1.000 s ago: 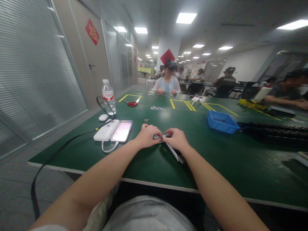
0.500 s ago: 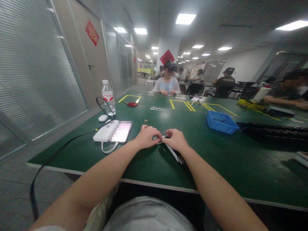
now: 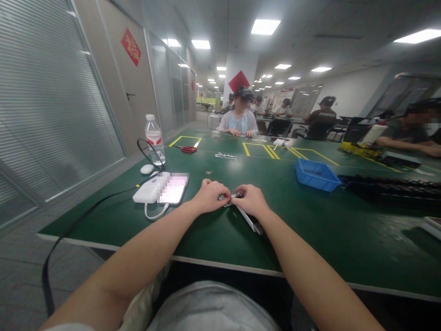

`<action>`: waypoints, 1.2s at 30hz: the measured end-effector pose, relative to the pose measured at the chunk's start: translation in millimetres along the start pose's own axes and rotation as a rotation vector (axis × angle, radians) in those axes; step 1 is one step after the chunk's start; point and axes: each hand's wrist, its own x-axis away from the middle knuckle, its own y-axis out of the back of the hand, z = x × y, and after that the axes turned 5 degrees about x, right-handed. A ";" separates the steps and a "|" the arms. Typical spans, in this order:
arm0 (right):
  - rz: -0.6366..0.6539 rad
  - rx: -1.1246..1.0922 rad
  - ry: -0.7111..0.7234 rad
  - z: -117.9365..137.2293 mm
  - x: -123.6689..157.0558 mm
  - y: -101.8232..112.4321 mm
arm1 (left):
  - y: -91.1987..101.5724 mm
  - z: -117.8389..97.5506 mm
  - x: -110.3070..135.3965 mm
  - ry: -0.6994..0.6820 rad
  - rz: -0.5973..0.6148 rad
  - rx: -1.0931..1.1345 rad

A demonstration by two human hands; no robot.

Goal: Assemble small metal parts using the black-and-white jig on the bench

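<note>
Over the green table, my left hand [image 3: 212, 197] and my right hand [image 3: 254, 200] meet almost fingertip to fingertip. My left thumb and fingers are pinched on a small shiny metal part [image 3: 222, 197], mostly hidden by the fingertips. A long narrow strip [image 3: 245, 216], white along one side and dark inside, runs from under my right fingers toward me. Its near end [image 3: 258, 228] is metallic and lies close to my right wrist. My right fingers are closed on the strip's far end, whose details are too small to make out.
Left of my hands lie a phone [image 3: 176, 189], a white power bank [image 3: 148, 191], a white mouse-like object [image 3: 147, 169], a cable and a water bottle [image 3: 155, 140]. Farther back are red-handled scissors [image 3: 188, 149], metal strips [image 3: 226, 156] and small metal bits [image 3: 209, 173]. A blue basket [image 3: 317, 184] stands right.
Both hands stay in nearly the same place, with the same grip on the parts. The view has shifted very slightly.
</note>
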 end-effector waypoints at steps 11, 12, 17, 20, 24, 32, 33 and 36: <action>0.003 -0.005 -0.002 0.6 0.3 0.4 | -0.9 0.1 -0.5 -0.006 -0.009 0.000; 0.001 -0.005 0.000 0.2 0.2 0.0 | -0.9 0.3 -0.4 -0.004 -0.007 -0.002; 0.007 -0.001 0.001 -0.9 -0.5 -1.2 | -0.4 0.2 0.1 -0.002 0.015 0.000; 0.007 0.007 -0.002 -0.3 -0.2 -0.4 | 0.3 -0.7 0.4 -0.003 0.017 0.002; 0.005 0.001 0.000 0.4 0.2 0.7 | 1.0 -1.8 0.2 -0.008 0.013 -0.002; 0.008 -0.017 -0.006 0.4 0.3 0.5 | 0.5 -0.4 0.1 -0.013 0.015 -0.006; 0.009 -0.015 -0.006 0.5 0.4 0.5 | 0.5 -0.2 0.0 -0.019 0.013 0.000; 0.014 -0.010 -0.007 0.4 0.4 0.5 | 0.6 -0.1 0.2 -0.029 0.011 0.023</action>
